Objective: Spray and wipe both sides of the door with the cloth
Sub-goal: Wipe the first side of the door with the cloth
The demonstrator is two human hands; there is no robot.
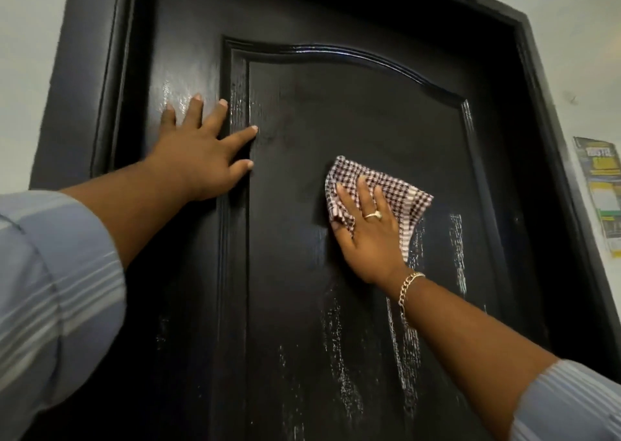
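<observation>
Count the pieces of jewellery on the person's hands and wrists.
2, both on the right hand pressing the checked cloth against the black door: a gold ring on a finger, a gold chain bracelet at the wrist. The left wrist shows none.

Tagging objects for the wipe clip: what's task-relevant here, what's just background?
Job:
door, black, wet streaks low on the panel
checked cloth, pressed flat to the door by the right hand
left hand, flat on the door

Background:
poster on wall
door frame
</observation>
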